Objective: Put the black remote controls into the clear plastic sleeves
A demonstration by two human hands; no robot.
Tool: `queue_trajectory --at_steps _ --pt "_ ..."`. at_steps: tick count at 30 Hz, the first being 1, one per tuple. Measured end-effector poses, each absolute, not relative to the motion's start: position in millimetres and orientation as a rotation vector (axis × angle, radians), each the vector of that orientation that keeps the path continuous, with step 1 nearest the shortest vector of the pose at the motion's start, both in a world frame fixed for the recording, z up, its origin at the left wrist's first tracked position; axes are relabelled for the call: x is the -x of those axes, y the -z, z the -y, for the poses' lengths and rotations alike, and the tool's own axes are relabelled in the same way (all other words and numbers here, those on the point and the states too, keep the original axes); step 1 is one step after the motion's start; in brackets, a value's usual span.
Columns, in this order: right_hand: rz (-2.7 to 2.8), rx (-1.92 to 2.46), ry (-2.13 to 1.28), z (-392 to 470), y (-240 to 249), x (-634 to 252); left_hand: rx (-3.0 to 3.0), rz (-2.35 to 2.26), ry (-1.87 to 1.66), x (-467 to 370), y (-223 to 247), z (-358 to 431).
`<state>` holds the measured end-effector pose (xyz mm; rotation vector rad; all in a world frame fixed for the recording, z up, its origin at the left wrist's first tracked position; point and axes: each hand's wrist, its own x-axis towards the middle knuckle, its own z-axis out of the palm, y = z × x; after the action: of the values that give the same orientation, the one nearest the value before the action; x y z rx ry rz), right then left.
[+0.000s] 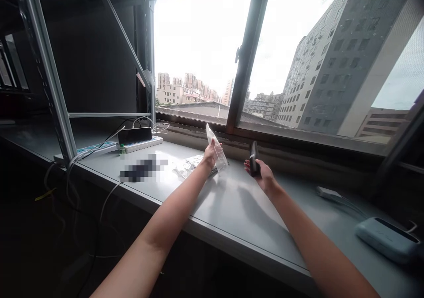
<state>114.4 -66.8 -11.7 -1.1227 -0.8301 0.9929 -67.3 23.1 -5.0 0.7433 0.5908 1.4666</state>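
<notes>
My left hand (209, 153) is closed on a clear plastic bag (219, 154), held upright above the table. Crumpled clear plastic packaging (187, 166) lies on the table just left of that hand. To the right, my right hand (264, 177) grips a black, slim, oblong object (254, 158) with a small pale mark on its side; its exact kind cannot be made out. The object stands nearly upright in the fingers, apart from the bag.
A grey table (232, 205) runs below the window (198, 46). At left are a phone (135, 134), a white power strip (141, 144), cables and a dark blurred-out item (139, 170). A metal shelf post (49, 68) rises there. At right sit a white adapter (328, 193) and a blue-grey case (386, 238).
</notes>
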Motion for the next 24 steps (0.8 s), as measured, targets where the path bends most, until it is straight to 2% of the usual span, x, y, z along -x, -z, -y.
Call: queue_trajectory --at_steps 3,11,20,24 --pt "0.666 0.912 -1.067 68.3 5.8 -109.9 -0.723 -0.595 -1.461 67.0 4.7 -22.6" --pt "0.730 1.134 -0.934 68.2 8.2 -116.8 -0.685 -0.592 -1.428 65.9 4.0 -20.1" --pt "0.929 1.024 -0.771 76.6 2.2 -115.0 -0.701 -0.596 -1.435 66.6 3.4 -16.0" --pt "0.992 1.004 -0.818 84.3 -2.2 -111.8 -0.728 -0.611 -1.429 66.6 4.3 -16.1"
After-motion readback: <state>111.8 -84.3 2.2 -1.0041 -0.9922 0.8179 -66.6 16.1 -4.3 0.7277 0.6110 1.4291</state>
